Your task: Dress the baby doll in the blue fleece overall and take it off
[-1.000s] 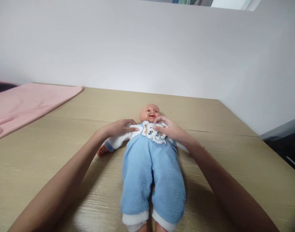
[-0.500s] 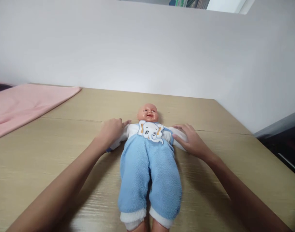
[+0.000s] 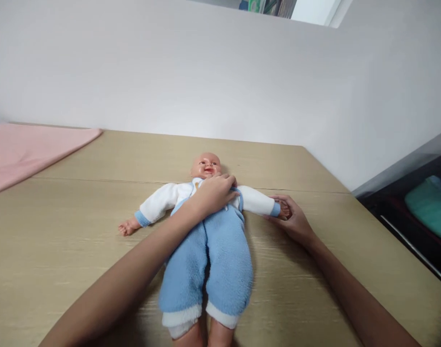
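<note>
A baby doll (image 3: 226,255) lies on its back on the table, head away from me. It wears fuzzy blue overalls over a white top with blue cuffs. My left hand (image 3: 216,192) rests across its chest, covering most of the elephant bib. Its bent fingers press at the overalls' edge by the shoulder on the right; their tips are partly hidden. My right hand (image 3: 294,219) curls around the doll's small hand (image 3: 284,210) at the end of the outstretched sleeve. The doll's other arm (image 3: 157,205) lies free, out to the left.
A pink cloth (image 3: 36,149) covers the back left of the wooden table (image 3: 79,241). A white wall (image 3: 170,72) stands right behind it. Beyond the table's right edge is a dark recess with a green item (image 3: 430,207).
My left hand has moved from the doll's left-side arm onto its chest. My right hand has slid outward from the upper sleeve to the doll's hand. The view has shifted slightly right.
</note>
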A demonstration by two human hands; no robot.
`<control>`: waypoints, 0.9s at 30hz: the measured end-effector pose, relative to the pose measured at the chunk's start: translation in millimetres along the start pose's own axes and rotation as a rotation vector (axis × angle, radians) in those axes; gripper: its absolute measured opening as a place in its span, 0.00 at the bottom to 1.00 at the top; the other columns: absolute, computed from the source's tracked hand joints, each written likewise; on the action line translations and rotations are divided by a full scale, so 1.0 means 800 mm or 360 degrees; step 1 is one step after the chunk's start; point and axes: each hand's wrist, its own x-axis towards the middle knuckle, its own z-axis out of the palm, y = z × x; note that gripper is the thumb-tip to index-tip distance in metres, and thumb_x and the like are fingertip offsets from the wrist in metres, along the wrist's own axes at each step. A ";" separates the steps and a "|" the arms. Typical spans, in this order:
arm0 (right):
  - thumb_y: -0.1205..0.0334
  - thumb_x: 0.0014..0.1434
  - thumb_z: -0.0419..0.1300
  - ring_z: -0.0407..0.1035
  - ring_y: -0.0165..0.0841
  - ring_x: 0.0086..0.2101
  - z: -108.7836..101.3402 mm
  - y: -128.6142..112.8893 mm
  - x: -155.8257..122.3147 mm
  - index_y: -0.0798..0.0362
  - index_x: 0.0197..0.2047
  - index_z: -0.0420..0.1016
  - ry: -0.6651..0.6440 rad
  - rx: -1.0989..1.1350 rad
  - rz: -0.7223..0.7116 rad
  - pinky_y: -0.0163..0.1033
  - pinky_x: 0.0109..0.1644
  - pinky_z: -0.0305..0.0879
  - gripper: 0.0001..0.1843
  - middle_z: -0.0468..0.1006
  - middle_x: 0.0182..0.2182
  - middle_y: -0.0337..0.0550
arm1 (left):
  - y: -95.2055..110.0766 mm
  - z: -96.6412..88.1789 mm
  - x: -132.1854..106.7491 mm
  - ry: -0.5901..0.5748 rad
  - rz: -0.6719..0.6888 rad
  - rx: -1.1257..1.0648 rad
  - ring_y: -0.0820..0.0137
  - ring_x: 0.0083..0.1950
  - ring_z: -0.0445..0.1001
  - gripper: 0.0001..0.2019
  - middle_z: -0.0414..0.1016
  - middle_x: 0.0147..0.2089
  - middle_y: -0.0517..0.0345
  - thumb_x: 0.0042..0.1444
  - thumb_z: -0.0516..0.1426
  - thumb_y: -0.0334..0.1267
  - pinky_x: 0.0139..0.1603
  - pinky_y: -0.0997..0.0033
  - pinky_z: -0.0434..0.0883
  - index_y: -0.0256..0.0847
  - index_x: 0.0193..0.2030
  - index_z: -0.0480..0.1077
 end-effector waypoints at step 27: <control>0.58 0.59 0.72 0.74 0.49 0.48 0.093 -0.087 0.056 0.43 0.42 0.77 -0.0221 -0.0347 -0.0804 0.55 0.56 0.73 0.10 0.80 0.45 0.47 | -0.004 -0.009 -0.043 0.0571 0.0612 -0.0624 0.61 0.47 0.82 0.16 0.85 0.46 0.49 0.78 0.57 0.51 0.53 0.59 0.76 0.46 0.51 0.83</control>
